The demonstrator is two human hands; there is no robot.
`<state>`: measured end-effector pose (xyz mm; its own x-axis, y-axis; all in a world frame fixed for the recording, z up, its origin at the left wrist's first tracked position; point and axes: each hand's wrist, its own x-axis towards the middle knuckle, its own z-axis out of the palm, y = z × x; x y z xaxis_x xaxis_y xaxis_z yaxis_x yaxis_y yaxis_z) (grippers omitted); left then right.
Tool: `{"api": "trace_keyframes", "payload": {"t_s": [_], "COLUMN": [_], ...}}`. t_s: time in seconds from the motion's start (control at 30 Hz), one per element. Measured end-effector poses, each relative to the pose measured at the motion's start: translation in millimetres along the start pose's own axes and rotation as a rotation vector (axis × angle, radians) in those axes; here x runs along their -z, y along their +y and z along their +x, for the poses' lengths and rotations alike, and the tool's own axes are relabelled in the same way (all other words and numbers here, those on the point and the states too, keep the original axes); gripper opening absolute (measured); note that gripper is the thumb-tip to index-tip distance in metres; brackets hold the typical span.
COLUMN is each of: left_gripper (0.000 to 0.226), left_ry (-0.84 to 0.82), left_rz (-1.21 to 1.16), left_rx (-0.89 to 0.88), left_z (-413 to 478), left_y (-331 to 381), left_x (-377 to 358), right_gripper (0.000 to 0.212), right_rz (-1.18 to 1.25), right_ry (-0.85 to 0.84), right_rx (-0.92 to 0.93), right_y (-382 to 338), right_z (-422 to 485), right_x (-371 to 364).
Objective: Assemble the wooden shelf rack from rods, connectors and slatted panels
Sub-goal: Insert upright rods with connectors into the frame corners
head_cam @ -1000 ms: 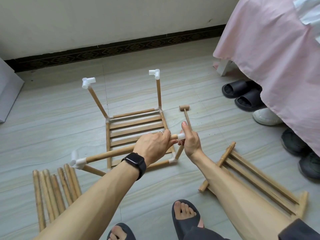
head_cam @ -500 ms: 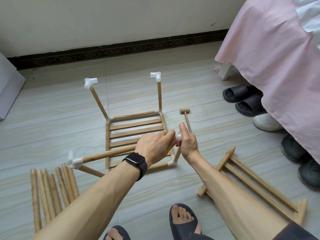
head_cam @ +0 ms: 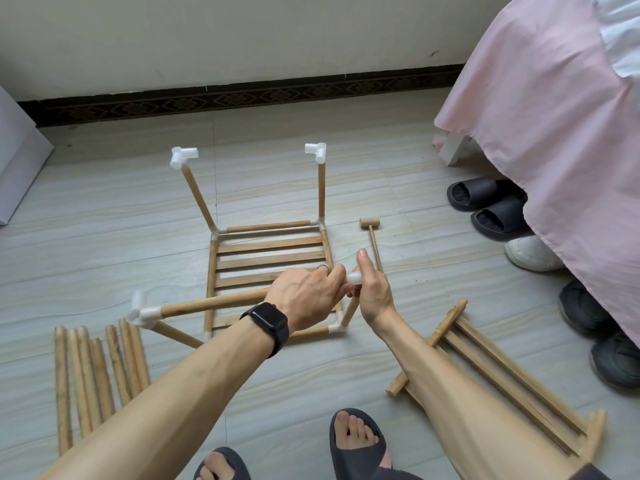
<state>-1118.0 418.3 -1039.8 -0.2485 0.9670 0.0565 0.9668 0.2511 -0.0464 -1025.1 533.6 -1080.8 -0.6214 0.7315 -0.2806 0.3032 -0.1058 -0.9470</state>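
Pushing the rod (head_cam: 214, 304) straight into the connector (head_cam: 355, 278) should seat it well. The left hand (head_cam: 304, 299) grips the rod; the right hand (head_cam: 374, 289) clasps the connector.

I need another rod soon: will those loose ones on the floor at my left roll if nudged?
Probably: the loose rods are round and lie unfastened on smooth floor. Likely stiff and light, being slim bare wood.

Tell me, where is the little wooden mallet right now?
The mallet lies on the floor right of centre in the head view, beside the right edge of the slatted panel, its handle end just beyond the right hand.
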Motion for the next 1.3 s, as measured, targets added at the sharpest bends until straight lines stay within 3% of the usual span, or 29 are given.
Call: {"api": "trace_keyframes", "payload": {"t_s": [0.27,0.4,0.47,0.57,0.63,0.7,0.8,0.93,1.3], "left_gripper": [0.034,0.049,0.051,0.042,0.040,0.042,0.049,0.051,0.053], "left_ry": [-0.094,-0.076,0.010,0.123,0.110,0.105,0.134,0.295,0.331], "left_rz": [-0.162,-0.214,-0.222,-0.228,-0.489,-0.918,-1.157,-1.061,-0.983], "left_rx": [0.054,0.145,0.320,0.757,1.038,1.199,1.193,1.179,1.132], "left_z": [0,-22,-52,-113,-147,-164,-162,-151,-142], "left_y": [0,-39,-77,-132,-156,-164,-149,-142,-161], "left_x": [12,34,43,42,34,23,4,-8,-21], "right_gripper": [0.075,0.074,0.071,0.069,0.065,0.063,0.057,0.035,0.026], "right_rz": [-0.082,-0.066,-0.043,-0.045,-0.067,-0.089,-0.110,-0.074,0.005], "right_ry": [-0.070,-0.056,-0.065,-0.077,-0.068,-0.056,-0.037,-0.026,0.072], "right_rx": [0.093,0.082,0.068,0.077,0.088,0.087,0.064,-0.014,-0.048], "right_y": [1,-2,-4,-7,-9,-11,-11,-8,-5], "right_z": [1,3,2,1,0,1,3,2,-1], "right_x": [-7,-4,-3,0,1,1,0,-2,-19]}}
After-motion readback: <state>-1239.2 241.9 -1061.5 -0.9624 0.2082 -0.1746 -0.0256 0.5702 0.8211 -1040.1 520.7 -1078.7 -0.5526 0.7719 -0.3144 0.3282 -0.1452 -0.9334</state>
